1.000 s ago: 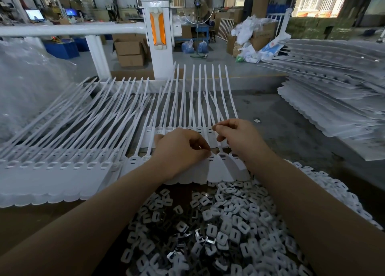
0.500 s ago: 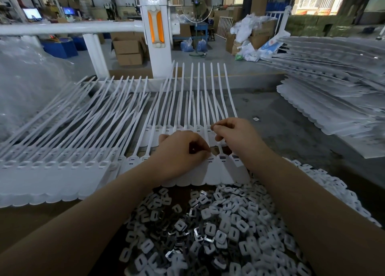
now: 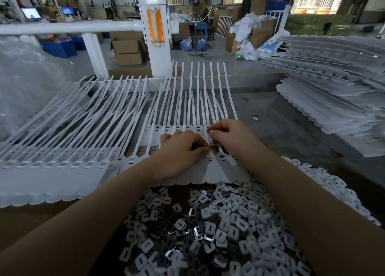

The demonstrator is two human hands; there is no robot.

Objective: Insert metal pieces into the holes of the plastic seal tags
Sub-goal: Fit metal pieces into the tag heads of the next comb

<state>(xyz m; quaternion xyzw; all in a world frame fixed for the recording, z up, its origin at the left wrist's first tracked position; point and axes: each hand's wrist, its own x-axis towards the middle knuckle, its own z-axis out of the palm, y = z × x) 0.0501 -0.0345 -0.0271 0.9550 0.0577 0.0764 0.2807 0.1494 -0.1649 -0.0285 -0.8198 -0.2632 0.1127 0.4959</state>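
**Both hands at the strip of seal tags, metal pieces heaped below**

At the left edge of the table (image 3: 291, 130) a clear plastic bag (image 3: 27, 84) bulges in, its contents too hazy to make out. Beside it lies a long joined row of white seal tags (image 3: 68, 171), their tails fanning up and away; the row is cut off by the left edge of the view, so the tags cannot be counted. Nine open rectangular holes show along the part nearest the left, and the rest blur together.

At the middle of the table a second strip of tags (image 3: 214, 171) lies under the hands. The left hand (image 3: 181, 153) rests on this strip with its fingers curled under, knuckles up; whether it holds anything cannot be told, since the fingertips are hidden. Just beside it, the right hand (image 3: 231, 136) pinches something small between thumb and forefinger, right over the tags' heads; the pinched thing itself is too small to identify. Two tag holes show clearly between the hands, one with a shiny insert (image 3: 210, 156).

Along the near edge, between the forearms, lies a heap of metal pieces (image 3: 208, 230) with white square parts, far too many and too overlapped to count.

At the right edge, stacks of more tag sheets (image 3: 333, 101) run out of view.
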